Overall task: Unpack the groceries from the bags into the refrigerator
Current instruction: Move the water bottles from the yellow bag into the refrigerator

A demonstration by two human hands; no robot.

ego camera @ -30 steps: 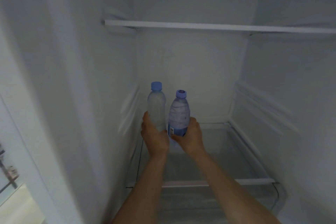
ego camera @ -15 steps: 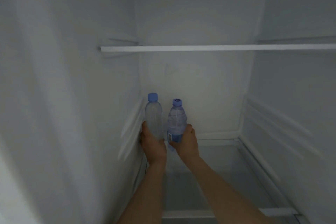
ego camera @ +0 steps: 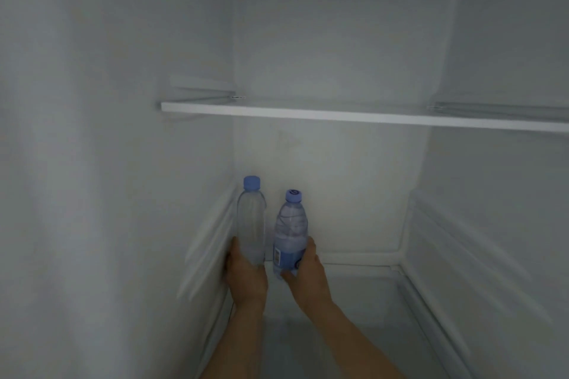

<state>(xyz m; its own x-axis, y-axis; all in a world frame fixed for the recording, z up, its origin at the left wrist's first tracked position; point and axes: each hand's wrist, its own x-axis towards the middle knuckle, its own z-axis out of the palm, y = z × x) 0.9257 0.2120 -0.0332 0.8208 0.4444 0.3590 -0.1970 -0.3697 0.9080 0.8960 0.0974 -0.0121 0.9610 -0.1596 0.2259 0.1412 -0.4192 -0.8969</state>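
Both my arms reach deep into the white refrigerator. My left hand [ego camera: 244, 275] grips the base of a clear plastic water bottle [ego camera: 251, 220] with a blue cap and no label, upright against the left wall at the back corner. My right hand [ego camera: 308, 274] holds a second water bottle [ego camera: 291, 232] with a blue cap and a blue label, tilted slightly right, just beside the first. Both bottle bases are low over the glass shelf [ego camera: 363, 295]; my hands hide whether they touch it.
A white-edged upper shelf [ego camera: 354, 115] spans the fridge above the bottles. The back wall [ego camera: 338, 178] lies close behind them. Ribbed side walls with shelf rails run along the left and right [ego camera: 480, 255].
My hands have carried both bottles farther back and lower toward the left rear corner. The view has tilted upward, so the upper shelf sits lower in the frame.
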